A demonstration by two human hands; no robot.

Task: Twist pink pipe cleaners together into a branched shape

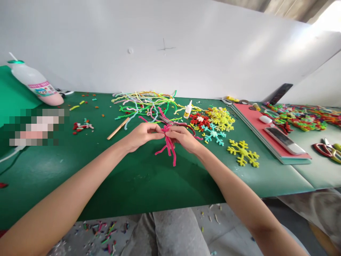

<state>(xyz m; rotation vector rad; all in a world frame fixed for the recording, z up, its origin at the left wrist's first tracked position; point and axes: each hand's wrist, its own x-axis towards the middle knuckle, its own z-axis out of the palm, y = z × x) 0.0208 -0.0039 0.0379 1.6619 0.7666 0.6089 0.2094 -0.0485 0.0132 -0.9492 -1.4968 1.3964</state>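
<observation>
Pink pipe cleaners (169,146), bunched at a knotted middle, are pinched between both hands above the green table. My left hand (145,135) grips the bunch from the left with thumb and forefinger. From the right, my right hand (183,138) pinches the same spot, its lower fingers curled. Several pink strands hang below the fingertips. Just behind the hands lie scissors (191,128), partly hidden by the right hand. To the right are a turquoise pipe-cleaner snowflake (214,134), a yellow-green snowflake (243,153) and a pile of yellow snowflakes (220,119).
Loose pipe cleaners (144,103) and a small glue bottle (188,109) lie behind the hands. A wooden stick (118,128) is at left, with a pink drink bottle (39,83) farther off. Right are a red folder (255,124), a phone (284,140) and more scissors (326,151).
</observation>
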